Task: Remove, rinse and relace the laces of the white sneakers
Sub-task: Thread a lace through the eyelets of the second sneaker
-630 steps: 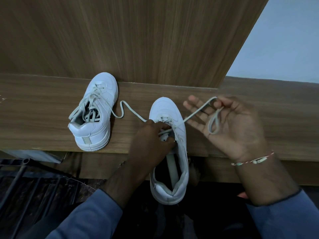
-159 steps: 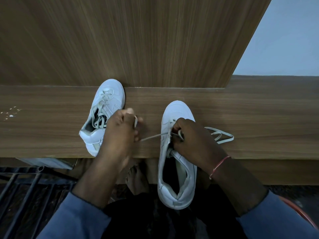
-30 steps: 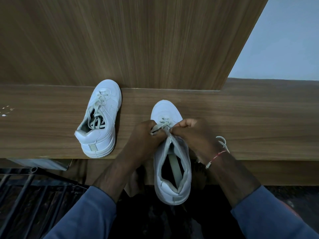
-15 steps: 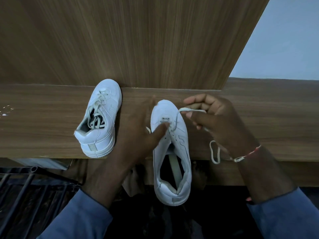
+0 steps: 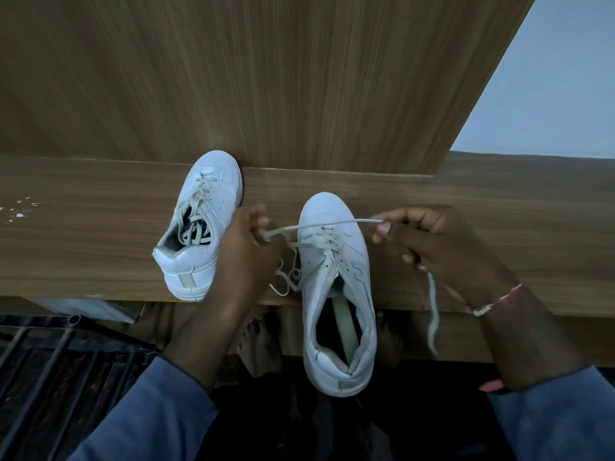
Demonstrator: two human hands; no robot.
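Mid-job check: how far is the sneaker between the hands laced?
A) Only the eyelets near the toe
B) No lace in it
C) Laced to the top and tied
A: the lace crosses only the front eyelets of the near sneaker; its upper eyelets are bare, and the left hand and right hand hold the loose run.

Far sneaker (image 5: 213, 201) left of near sneaker (image 5: 346, 261) (on shelf (image 5: 83, 244)).

half-laced white sneaker (image 5: 336, 284) overhangs ledge; laced sneaker (image 5: 199, 227) beside.
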